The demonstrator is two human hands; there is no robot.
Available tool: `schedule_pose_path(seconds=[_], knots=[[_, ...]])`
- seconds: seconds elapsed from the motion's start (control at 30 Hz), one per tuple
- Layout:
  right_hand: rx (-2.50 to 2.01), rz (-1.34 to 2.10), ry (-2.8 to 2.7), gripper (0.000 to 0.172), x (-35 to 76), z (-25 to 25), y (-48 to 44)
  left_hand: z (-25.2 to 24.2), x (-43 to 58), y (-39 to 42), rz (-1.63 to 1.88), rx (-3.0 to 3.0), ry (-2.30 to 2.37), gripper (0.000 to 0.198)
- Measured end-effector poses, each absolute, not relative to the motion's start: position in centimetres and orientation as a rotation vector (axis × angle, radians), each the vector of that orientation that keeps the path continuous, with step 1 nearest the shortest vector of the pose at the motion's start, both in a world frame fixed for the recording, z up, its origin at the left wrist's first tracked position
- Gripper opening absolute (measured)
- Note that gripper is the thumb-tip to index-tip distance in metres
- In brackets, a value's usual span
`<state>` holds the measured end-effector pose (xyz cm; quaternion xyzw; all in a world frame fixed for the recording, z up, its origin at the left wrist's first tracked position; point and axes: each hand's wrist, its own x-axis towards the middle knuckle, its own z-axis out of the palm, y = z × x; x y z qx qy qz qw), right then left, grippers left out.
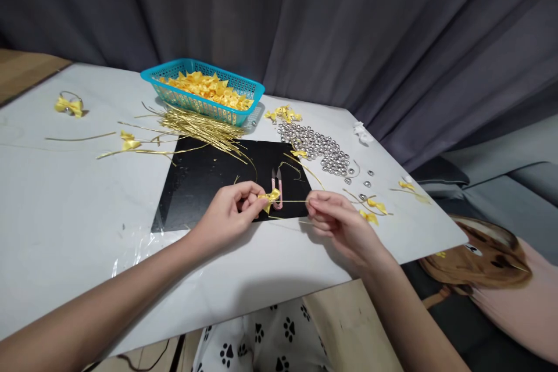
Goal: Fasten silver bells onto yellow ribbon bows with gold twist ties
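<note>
My left hand [234, 207] pinches a yellow bow [274, 194], my right hand [340, 218] a gold cord [294, 201] stretched straight from it over the scissors [280, 185]; this looks like tightening, calling for steady fingers; beyond lie spare cords [200, 128]

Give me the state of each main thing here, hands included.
Left hand: pinching a yellow bow
Right hand: pinching a gold cord, drawn straight
Pink snips: lying down, blades apart
Turquoise basket: uncovered, bows heaped inside
Gold strands: loosely heaped
Silver beads: loose, spread out
Black mat: flat
</note>
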<state>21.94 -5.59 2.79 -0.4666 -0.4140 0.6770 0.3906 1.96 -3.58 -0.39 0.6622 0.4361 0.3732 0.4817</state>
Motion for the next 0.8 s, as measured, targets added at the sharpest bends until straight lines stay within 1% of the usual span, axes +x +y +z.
schedule_pose_path(seconds=[0.17,0.37,0.5,0.67,0.73,0.8], knots=[[-1.264,1.641,-1.113,0.023,21.0,3.9,-3.9,-0.2,2.0,-3.9,0.832,1.785,1.039,0.018],[-1.256,1.529,-1.322,0.018,18.8,4.2,-2.5,-0.5,2.0,-4.0,0.796,1.930,1.000,0.015],[-1.221,1.476,-1.494,0.020,17.5,4.6,-2.4,-0.6,2.0,-4.0,0.792,1.923,1.002,0.014],[-1.087,1.450,-1.737,0.021,16.7,5.3,-3.5,-0.7,1.9,-4.0,0.849,1.874,1.007,0.021],[-1.053,1.418,-1.888,0.020,16.8,5.3,-4.1,-0.7,1.9,-3.9,0.860,1.831,0.986,0.019],[-1.020,1.339,-2.085,0.019,17.2,5.1,-4.8,-0.7,1.8,-3.9,0.843,1.753,0.964,0.010]])
